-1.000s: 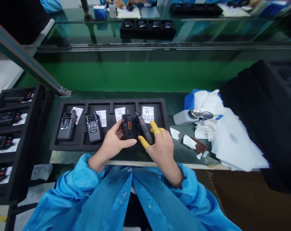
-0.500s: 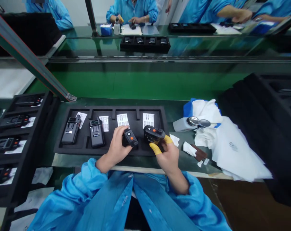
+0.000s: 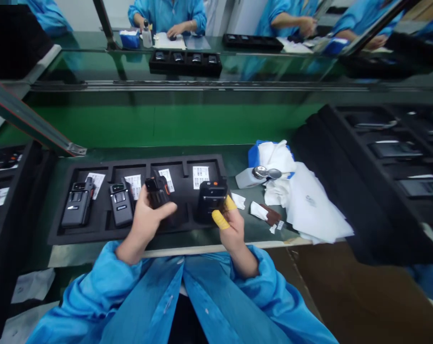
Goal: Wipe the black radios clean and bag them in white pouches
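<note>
Closest in, the person's blue jacket sleeves (image 3: 94, 291) lead to two bare hands over a black foam tray with four compartments (image 3: 87, 237) on the dark green worktop (image 3: 245, 228). The left hand (image 3: 146, 220) grips a black handheld device with an orange-edged button (image 3: 158, 191), tilted above the third compartment from the left. The right hand (image 3: 231, 229), with yellow covers (image 3: 221, 220) on its thumb and a finger, is closed around another black handheld device with an orange dot on top (image 3: 212, 197), at the fourth compartment.

Two more black handheld devices with back clips lie in the tray: one in the first compartment (image 3: 75, 210), one in the second (image 3: 122, 208). The second bears pale lettering, too blurred to read. Each compartment has a white printed label, like the upright one in the fourth (image 3: 201, 177); rows of bars and text show, but no words are legible.

Right of the tray are a brown scrap (image 3: 272, 216), white sheets with a faint grey mark (image 3: 317, 210), a white bottle with a round metal top (image 3: 245, 179) and a blue box of white tissues (image 3: 254, 155). Farther off, beyond a green panel (image 3: 188, 117), a black tray of four items (image 3: 184, 69) stands before a blue-clad co-worker (image 3: 168, 16).
</note>
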Available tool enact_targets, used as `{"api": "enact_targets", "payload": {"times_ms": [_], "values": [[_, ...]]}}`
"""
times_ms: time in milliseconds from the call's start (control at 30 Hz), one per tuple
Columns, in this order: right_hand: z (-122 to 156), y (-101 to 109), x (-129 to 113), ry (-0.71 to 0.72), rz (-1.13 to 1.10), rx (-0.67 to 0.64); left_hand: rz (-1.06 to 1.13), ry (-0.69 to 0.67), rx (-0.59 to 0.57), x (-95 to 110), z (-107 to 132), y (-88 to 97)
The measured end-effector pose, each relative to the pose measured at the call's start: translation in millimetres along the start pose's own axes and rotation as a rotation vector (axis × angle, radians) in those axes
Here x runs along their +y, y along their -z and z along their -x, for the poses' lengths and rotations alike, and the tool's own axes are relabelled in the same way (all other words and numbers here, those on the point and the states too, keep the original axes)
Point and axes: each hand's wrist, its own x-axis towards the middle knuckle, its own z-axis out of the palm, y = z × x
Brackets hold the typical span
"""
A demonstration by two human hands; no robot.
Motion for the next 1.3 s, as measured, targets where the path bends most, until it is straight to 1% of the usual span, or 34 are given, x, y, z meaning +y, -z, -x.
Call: {"api": "enact_targets", "payload": {"times_ms": [67,100,133,200,267,333,367,400,467,600,733,833,900,967,1033,1067,1133,1233,1300], "values": [[-2,-2,-13,-0.168,-0.271,-0.091,0.231,0.216,-0.036,8,-4,3.4],[-4,-2,-19,-0.268,-0.383,-0.149,0.338,0.302,-0.055,11,-5,5.0],[-5,-2,-25,-0.361,-0.476,-0.207,0.442,0.367,-0.08,14,-5,6.5],[-7,-2,-32,-0.492,-0.612,-0.286,0.622,0.437,-0.162,20,-2,9.0],[-9,-3,-36,-0.572,-0.69,-0.294,0.728,0.451,-0.302,25,4,11.7],[-9,-5,-39,-0.638,-0.723,-0.266,0.731,0.445,-0.471,28,11,15.0],[-9,-6,-39,-0.665,-0.732,-0.248,0.706,0.432,-0.534,28,14,16.8],[-10,-8,-40,-0.687,-0.741,-0.228,0.672,0.415,-0.578,28,16,18.5],[-10,-10,-43,-0.718,-0.762,-0.188,0.596,0.368,-0.613,26,17,20.8],[-9,-13,-46,-0.766,-0.774,-0.143,0.424,0.228,-0.595,19,14,17.8],[-6,-14,-43,-0.762,-0.732,-0.162,0.197,0.133,-0.498,18,13,7.5],[-3,-15,-38,-0.725,-0.687,-0.182,0.118,0.123,-0.429,19,16,2.0],[-1,-16,-36,-0.713,-0.664,-0.185,0.115,0.131,-0.41,20,18,0.7],[-1,-16,-35,-0.731,-0.651,-0.175,0.135,0.148,-0.386,21,18,0.2],[-3,-16,-37,-0.789,-0.646,-0.162,0.204,0.198,-0.347,24,15,-1.0],[-5,-16,-39,-0.825,-0.647,-0.154,0.256,0.247,-0.326,27,12,-2.2],[-8,-18,-46,-0.882,-0.658,-0.141,0.378,0.399,-0.283,34,6,-6.0],[-13,-24,-58,-0.919,-0.67,-0.095,0.519,0.64,-0.193,48,-3,-13.1],[-17,-28,-65,-0.93,-0.645,-0.023,0.56,0.706,-0.141,57,-7,-16.1]]}}
